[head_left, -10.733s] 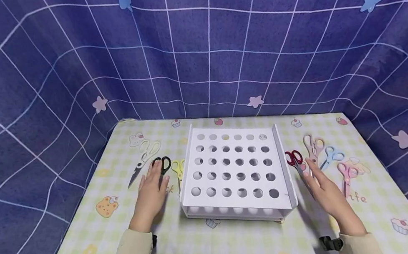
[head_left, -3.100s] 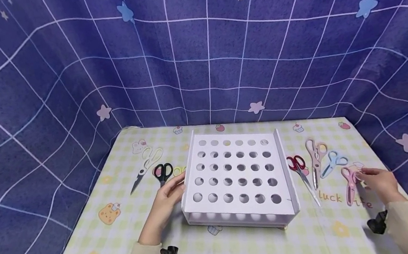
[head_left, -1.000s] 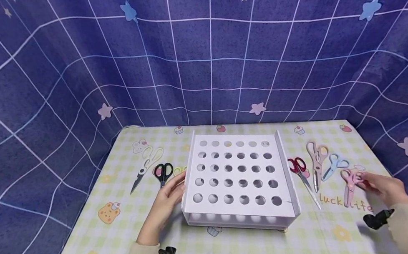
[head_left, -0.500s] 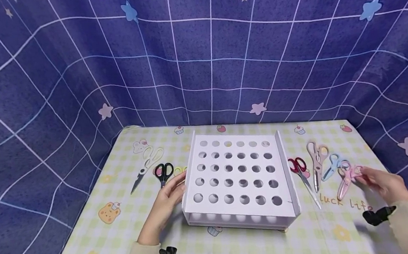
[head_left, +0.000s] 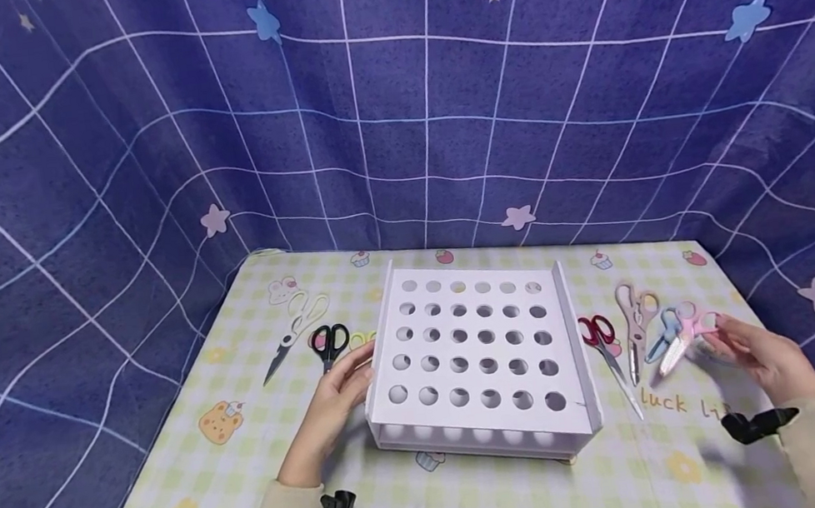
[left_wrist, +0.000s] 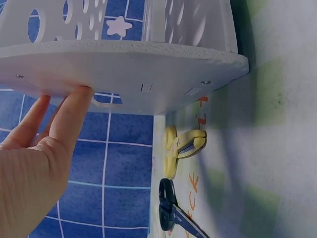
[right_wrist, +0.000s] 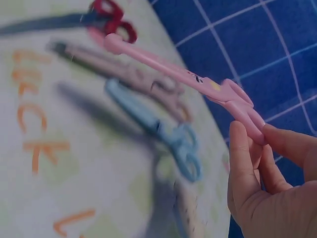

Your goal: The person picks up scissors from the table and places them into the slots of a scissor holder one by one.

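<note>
My right hand (head_left: 774,355) pinches a pair of pink scissors (head_left: 687,333) by one handle loop, between thumb and fingers. The scissors (right_wrist: 173,72) are up off the cloth in the right wrist view, blades pointing away from the hand. In the head view they overlap the light blue scissors (head_left: 659,340). My left hand (head_left: 336,409) is at the left side of a white rack (head_left: 477,415) with rows of round holes. Extended fingertips (left_wrist: 81,94) touch its side panel in the left wrist view.
Right of the rack lie red-handled scissors (head_left: 597,331) and dusty-pink scissors (head_left: 636,337). Left of it are white-handled scissors (head_left: 298,321), black-handled scissors (head_left: 329,342) and yellow scissors (left_wrist: 184,144). A blue curtain (head_left: 392,121) hangs behind the checked tablecloth (head_left: 496,504).
The right hand has picked up the pink scissors and moved them leftward, toward the blue ones. Earlier the left hand went from the black-handled scissors to the rack's side, where it stays.
</note>
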The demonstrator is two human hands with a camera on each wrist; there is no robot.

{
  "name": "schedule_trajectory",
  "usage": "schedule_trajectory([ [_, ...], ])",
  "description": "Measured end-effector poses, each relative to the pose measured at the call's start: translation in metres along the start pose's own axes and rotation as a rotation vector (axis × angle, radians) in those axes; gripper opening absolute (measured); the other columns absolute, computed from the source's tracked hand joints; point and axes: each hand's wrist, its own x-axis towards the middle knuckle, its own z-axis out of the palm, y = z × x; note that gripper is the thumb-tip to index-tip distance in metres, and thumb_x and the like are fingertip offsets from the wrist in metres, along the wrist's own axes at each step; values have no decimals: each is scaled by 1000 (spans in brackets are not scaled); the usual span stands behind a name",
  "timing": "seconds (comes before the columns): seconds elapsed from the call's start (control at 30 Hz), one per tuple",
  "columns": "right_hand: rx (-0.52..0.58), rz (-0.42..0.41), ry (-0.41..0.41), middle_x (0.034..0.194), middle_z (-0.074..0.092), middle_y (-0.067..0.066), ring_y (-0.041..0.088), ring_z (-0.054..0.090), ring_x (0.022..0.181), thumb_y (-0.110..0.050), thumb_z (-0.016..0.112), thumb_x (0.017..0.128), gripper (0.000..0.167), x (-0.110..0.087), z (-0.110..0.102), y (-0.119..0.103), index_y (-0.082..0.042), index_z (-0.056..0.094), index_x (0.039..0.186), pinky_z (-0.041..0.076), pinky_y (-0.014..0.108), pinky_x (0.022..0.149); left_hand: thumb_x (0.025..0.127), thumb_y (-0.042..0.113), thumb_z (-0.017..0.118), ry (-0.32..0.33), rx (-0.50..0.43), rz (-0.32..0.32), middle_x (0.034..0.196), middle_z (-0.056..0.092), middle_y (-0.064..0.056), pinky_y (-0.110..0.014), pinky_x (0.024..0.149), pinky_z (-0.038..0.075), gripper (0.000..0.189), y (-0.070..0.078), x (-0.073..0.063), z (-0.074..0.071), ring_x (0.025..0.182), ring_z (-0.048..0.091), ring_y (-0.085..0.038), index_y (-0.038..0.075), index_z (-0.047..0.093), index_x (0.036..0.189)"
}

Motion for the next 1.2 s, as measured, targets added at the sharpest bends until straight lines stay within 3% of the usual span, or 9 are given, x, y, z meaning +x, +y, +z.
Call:
schedule_trajectory([
  [0.2, 121, 21, -143, 89, 67, 16, 27, 70, 87, 8, 37, 99, 32, -2, 18, -3, 6, 68, 88, 58, 36, 87, 99, 16, 53, -4, -11, -1, 151, 38, -18, -21, 96, 50, 50, 0, 0, 0, 125, 52, -8, 3, 40, 146],
  [0.5, 205, 74, -217, 92, 65, 21, 36, 70, 91, 6, 37, 100, 31, -6, 53, -4, 10, 66, 91, 55, 38, 92, 99, 16, 53, 9, 5, -12, 151, 39, -18, -21, 95, 50, 50, 0, 0, 1, 133, 46, -25, 4, 40, 146],
  [0.73, 227, 102, -221, 98, 61, 21, 34, 68, 96, 4, 39, 100, 27, -13, 79, -1, 7, 66, 96, 51, 36, 99, 99, 16, 53, 20, 13, -14, 149, 41, -18, -21, 94, 51, 49, -1, 0, 0, 118, 54, -1, 5, 41, 145],
  [0.87, 184, 69, -207, 95, 57, 19, 35, 68, 91, 8, 41, 98, 26, -11, 97, 3, 8, 67, 93, 55, 38, 92, 99, 16, 53, 21, 10, -12, 150, 41, -18, -21, 94, 51, 49, -1, 0, 0, 117, 54, 0, 5, 41, 145],
  [1.2, 98, 54, -214, 98, 54, 15, 28, 65, 90, 10, 47, 95, 20, -6, 137, 19, 5, 67, 93, 55, 35, 93, 99, 15, 54, 30, 5, -21, 149, 42, -18, -21, 93, 51, 49, 0, 0, 1, 116, 55, 1, 5, 42, 145],
])
